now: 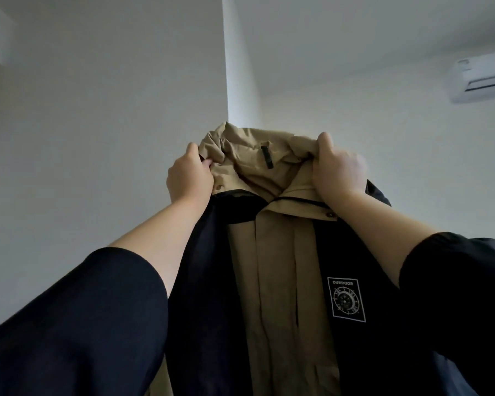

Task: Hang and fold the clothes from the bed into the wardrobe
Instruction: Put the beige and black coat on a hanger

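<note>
- Jacket [280,281], tan and navy: held aloft before the wall, front facing the wearer; hanging step judged underway.
- Right hand [339,170]: fingers clenched on collar.
- Left hand [189,174]: fingers pinching collar; hanger needed next.

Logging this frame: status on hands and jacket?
Left hand, right hand grip tan-and-navy fabric jacket at collar. Held high, hanging free. Nothing blocking it.

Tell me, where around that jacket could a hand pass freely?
Open air lies left of the left hand before the bare wall, and right of the right hand under the air conditioner. Between the hands the bunched hood of the jacket crowds things. No surface to set anything down shows.
</note>
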Action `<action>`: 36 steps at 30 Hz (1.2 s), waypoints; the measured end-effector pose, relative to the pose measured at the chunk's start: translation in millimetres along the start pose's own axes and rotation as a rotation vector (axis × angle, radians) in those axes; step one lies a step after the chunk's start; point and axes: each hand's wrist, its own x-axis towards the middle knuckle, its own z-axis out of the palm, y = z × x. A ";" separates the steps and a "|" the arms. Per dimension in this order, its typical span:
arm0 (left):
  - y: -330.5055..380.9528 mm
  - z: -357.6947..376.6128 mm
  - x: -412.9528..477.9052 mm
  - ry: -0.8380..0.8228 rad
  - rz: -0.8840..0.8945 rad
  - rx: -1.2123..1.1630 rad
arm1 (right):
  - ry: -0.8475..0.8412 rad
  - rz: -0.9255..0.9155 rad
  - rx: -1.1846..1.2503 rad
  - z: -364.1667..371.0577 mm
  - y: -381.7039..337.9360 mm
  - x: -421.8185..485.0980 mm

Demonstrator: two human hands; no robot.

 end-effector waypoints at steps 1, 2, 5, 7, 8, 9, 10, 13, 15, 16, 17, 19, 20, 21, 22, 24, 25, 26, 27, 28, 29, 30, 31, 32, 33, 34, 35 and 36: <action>9.4 4.3 -3.1 -0.005 0.004 -0.017 | 0.013 -0.006 -0.016 -8.8 9.8 -0.1; 17.0 9.3 -8.1 -0.013 0.000 -0.033 | 0.024 -0.012 -0.030 -15.8 19.2 -2.4; 27.2 35.4 -41.4 -0.093 -0.046 -0.049 | 0.017 -0.028 -0.058 -22.6 52.4 -25.0; 24.2 59.9 -79.9 -0.203 -0.069 -0.028 | -0.063 -0.023 -0.079 -15.9 77.0 -55.2; 21.8 73.1 -102.8 -0.260 -0.081 -0.019 | -0.122 -0.013 -0.095 -10.8 90.0 -74.3; 18.3 86.5 -127.5 -0.317 -0.096 -0.015 | -0.181 0.002 -0.112 -4.8 103.1 -96.1; 14.1 100.6 -153.8 -0.376 -0.113 -0.013 | -0.238 0.021 -0.127 2.3 116.4 -120.5; -1.7 141.1 -243.9 -0.562 -0.179 -0.010 | -0.405 0.091 -0.154 27.9 156.5 -209.7; -15.0 161.4 -308.0 -0.689 -0.255 -0.026 | -0.508 0.153 -0.147 42.4 178.7 -278.0; -23.5 169.5 -338.7 -0.757 -0.299 -0.036 | -0.560 0.186 -0.144 48.6 188.0 -312.1; -33.1 176.3 -368.3 -0.833 -0.341 -0.039 | -0.624 0.213 -0.145 54.3 195.9 -345.9; -55.0 185.9 -424.8 -1.010 -0.383 -0.019 | -0.807 0.274 -0.149 64.0 207.1 -409.3; -66.0 189.8 -452.3 -1.108 -0.395 -0.003 | -0.920 0.322 -0.153 68.9 211.8 -438.3; -75.5 192.6 -478.5 -1.208 -0.408 0.019 | -1.041 0.385 -0.164 73.6 215.0 -464.7; -84.2 195.5 -503.6 -1.305 -0.423 0.050 | -1.171 0.445 -0.185 78.1 216.7 -488.9; -100.2 200.2 -545.2 -1.450 -0.459 0.152 | -1.387 0.525 -0.248 86.3 219.4 -531.4; -107.5 201.8 -560.0 -1.489 -0.465 0.224 | -1.475 0.534 -0.300 90.5 218.6 -548.3; -114.1 203.2 -570.9 -1.517 -0.444 0.306 | -1.553 0.524 -0.362 93.8 215.9 -561.5; -120.2 205.1 -578.4 -1.541 -0.388 0.391 | -1.625 0.512 -0.418 96.8 213.3 -572.1; -126.4 208.4 -584.7 -1.571 -0.324 0.460 | -1.708 0.498 -0.467 103.1 210.2 -581.3; -131.4 212.7 -588.7 -1.605 -0.284 0.505 | -1.813 0.468 -0.500 109.1 207.9 -588.7; -136.2 218.2 -591.9 -1.640 -0.290 0.508 | -1.942 0.426 -0.494 114.4 204.8 -592.9; -140.0 225.3 -593.5 -1.675 -0.350 0.467 | -2.084 0.413 -0.470 119.5 201.8 -594.4; -143.0 232.6 -594.0 -1.699 -0.468 0.391 | -2.187 0.424 -0.426 124.3 200.0 -593.1; -143.2 240.3 -590.2 -1.699 -0.638 0.293 | -2.211 0.524 -0.346 130.2 200.8 -587.9; -143.3 249.2 -586.0 -1.653 -0.837 0.176 | -2.136 0.705 -0.243 137.7 205.4 -580.4; -142.5 259.1 -579.8 -1.571 -1.042 0.062 | -2.008 0.841 -0.177 148.4 212.2 -571.0; -140.6 269.0 -572.6 -1.474 -1.180 -0.025 | -1.864 0.941 -0.149 161.1 220.6 -557.6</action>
